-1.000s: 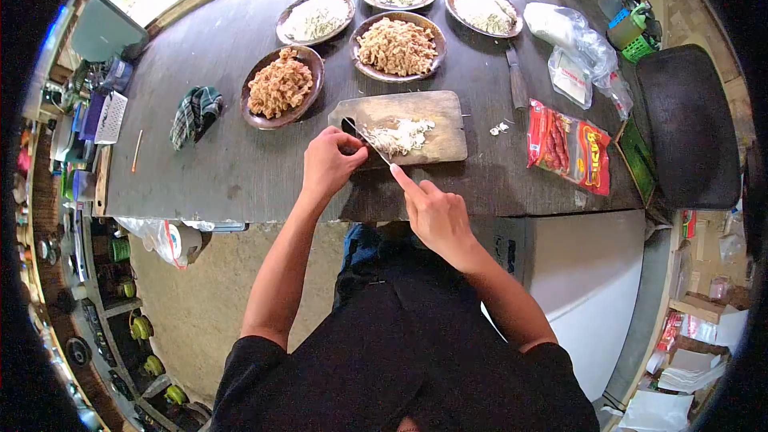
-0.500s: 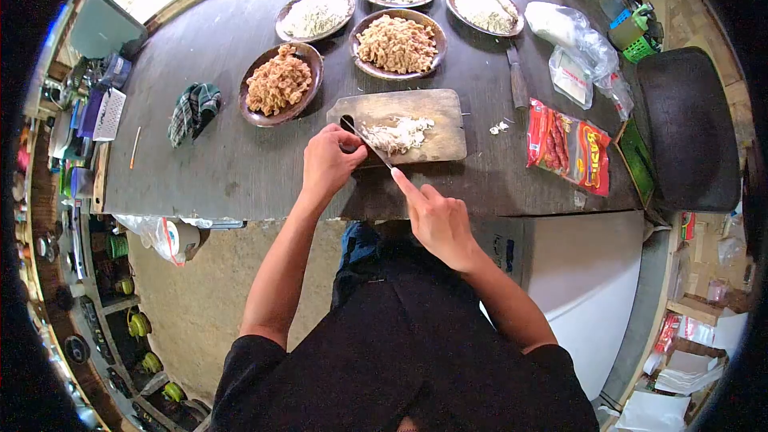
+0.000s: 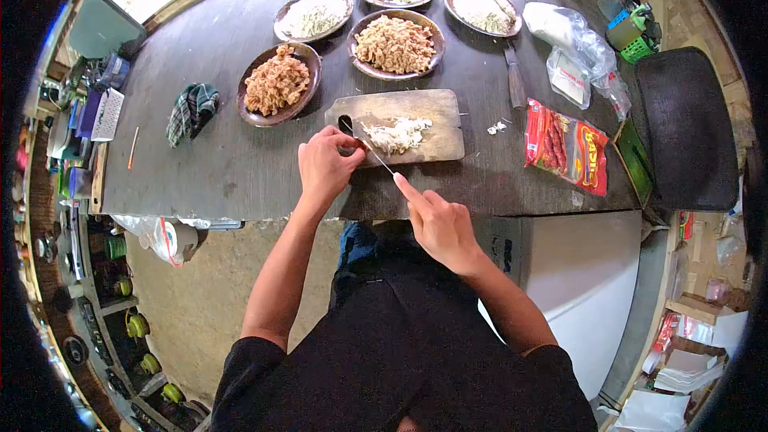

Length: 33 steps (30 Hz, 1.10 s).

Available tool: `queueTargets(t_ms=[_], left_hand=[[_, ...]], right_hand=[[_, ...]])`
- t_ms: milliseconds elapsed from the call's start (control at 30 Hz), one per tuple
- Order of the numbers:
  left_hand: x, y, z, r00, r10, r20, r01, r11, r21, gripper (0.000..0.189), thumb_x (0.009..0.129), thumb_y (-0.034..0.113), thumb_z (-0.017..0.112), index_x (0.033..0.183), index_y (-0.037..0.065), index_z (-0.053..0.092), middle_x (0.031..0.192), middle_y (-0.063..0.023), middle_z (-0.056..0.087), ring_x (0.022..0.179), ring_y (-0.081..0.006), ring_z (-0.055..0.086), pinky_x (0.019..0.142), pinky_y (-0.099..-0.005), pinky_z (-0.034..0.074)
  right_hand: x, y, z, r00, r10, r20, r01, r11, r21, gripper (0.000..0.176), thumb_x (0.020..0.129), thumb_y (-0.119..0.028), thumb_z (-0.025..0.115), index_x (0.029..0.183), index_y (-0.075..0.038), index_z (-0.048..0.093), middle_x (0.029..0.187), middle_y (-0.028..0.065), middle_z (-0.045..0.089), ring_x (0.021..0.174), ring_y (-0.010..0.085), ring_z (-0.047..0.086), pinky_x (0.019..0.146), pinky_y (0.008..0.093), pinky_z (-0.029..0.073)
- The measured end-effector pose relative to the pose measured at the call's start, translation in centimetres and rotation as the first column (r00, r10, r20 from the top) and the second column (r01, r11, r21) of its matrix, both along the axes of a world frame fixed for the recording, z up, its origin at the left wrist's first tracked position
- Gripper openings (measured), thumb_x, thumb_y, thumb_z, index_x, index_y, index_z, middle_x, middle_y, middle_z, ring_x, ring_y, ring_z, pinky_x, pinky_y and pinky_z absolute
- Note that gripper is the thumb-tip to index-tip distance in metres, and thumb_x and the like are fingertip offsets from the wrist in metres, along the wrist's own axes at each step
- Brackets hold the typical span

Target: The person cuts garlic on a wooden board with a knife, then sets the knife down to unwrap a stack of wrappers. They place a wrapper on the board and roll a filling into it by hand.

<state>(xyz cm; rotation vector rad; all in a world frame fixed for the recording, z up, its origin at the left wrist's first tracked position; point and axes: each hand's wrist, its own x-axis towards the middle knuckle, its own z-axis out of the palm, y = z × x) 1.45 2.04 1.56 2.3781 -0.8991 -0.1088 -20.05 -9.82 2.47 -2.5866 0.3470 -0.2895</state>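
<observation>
A wooden cutting board lies near the table's front edge with a pile of white shreds on it. My right hand is closed round the handle of a knife, its index finger stretched along the back. The blade slants up to the left across the board's left part. My left hand is at the board's left front corner beside the blade, fingertips pinched together. Whatever the left fingers hold is hidden. A few white scraps lie right of the board.
Plates of brown fried-looking pieces and white shreds stand behind the board. To the right are a second knife, a red packet and plastic bags. A checked cloth lies left.
The knife blade has shifted slightly at the board's left side, and my left hand has moved a little. The rest of the scene looks the same.
</observation>
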Motion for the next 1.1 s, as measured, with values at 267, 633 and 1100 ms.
queueTargets(t_ms=[267, 633, 1100], left_hand=[[0.0, 0.0, -0.4, 0.997, 0.012, -0.07, -0.015, 0.999, -0.03, 0.017, 0.079, 0.028, 0.078, 0.084, 0.013, 0.082, 0.088, -0.0035, 0.071, 0.083, -0.0255, 0.068, 0.072, -0.0406, 0.041], [-0.3, 0.1, -0.3, 1.0, 0.007, 0.021, -0.007, 1.0, -0.014, 0.017, 0.078, 0.029, 0.079, 0.085, 0.014, 0.082, 0.09, -0.0032, 0.071, 0.083, -0.0257, 0.068, 0.073, -0.0404, 0.041], [-0.2, 0.2, -0.2, 1.0, -0.003, -0.004, 0.003, 1.0, -0.014, 0.018, 0.079, 0.03, 0.078, 0.085, 0.014, 0.083, 0.09, -0.0034, 0.071, 0.085, -0.026, 0.068, 0.074, -0.041, 0.04]], right_hand=[[1.3, 0.5, -0.1, 0.998, -0.047, -0.034, 0.044, 0.996, -0.075, 0.058, 0.097, -0.012, 0.062, 0.153, -0.023, 0.051, 0.073, 0.0111, 0.059, 0.058, 0.0335, 0.065, 0.053, 0.0451, 0.054], [-0.9, 0.1, 0.1, 1.0, -0.018, -0.006, 0.018, 1.0, 0.022, 0.062, 0.096, -0.013, 0.062, 0.155, -0.023, 0.047, 0.075, 0.012, 0.059, 0.058, 0.0361, 0.065, 0.055, 0.0488, 0.056], [-0.1, 0.3, -0.7, 0.999, -0.047, -0.01, 0.047, 0.998, -0.044, 0.061, 0.097, -0.012, 0.06, 0.156, -0.021, 0.046, 0.075, 0.0121, 0.06, 0.057, 0.0349, 0.065, 0.052, 0.0479, 0.055]])
